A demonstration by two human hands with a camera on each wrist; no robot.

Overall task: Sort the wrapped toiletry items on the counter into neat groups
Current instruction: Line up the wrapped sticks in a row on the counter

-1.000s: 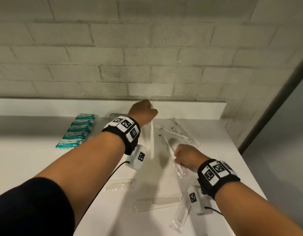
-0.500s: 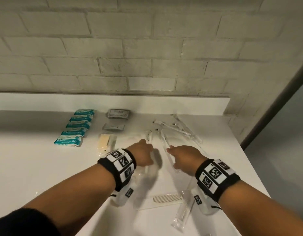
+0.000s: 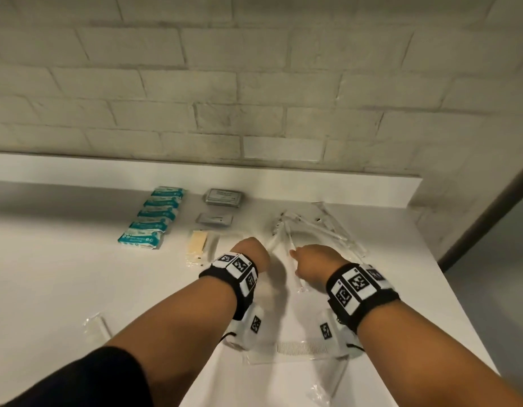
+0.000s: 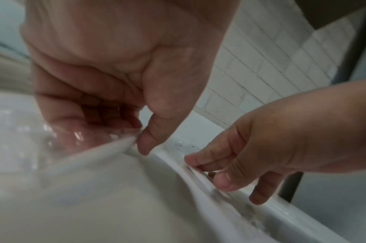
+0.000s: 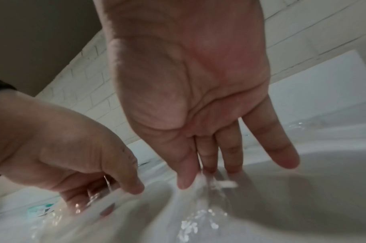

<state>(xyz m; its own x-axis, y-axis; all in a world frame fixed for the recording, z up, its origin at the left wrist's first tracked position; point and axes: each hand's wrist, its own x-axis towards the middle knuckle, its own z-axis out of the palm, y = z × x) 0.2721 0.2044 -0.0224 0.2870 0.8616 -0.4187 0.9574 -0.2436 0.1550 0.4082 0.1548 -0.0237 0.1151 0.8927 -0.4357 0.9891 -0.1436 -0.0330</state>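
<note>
My left hand (image 3: 251, 254) is low over the white counter (image 3: 63, 289), its curled fingers and thumb (image 4: 142, 148) pinching a clear-wrapped toothbrush (image 4: 99, 152). Just to its right, my right hand (image 3: 310, 262) pinches another wrapped toothbrush (image 3: 292, 248) between thumb and index finger (image 4: 190, 161); its other fingers (image 5: 273, 148) are stretched out. The white brush head (image 5: 225, 184) shows under those fingers. Beyond both hands, several more wrapped toothbrushes (image 3: 322, 227) lie in a loose fan.
A row of teal packets (image 3: 154, 218) lies back left, with two grey sachets (image 3: 223, 196) and a yellow wrapped item (image 3: 198, 243) beside it. Wrapped combs (image 3: 301, 346) lie under my wrists and at the near left (image 3: 97, 324). The counter's edge runs close on the right.
My left hand came down from near the back wall to the counter with its toothbrush. The right hand shifted slightly forward and its fist loosened into a pinch.
</note>
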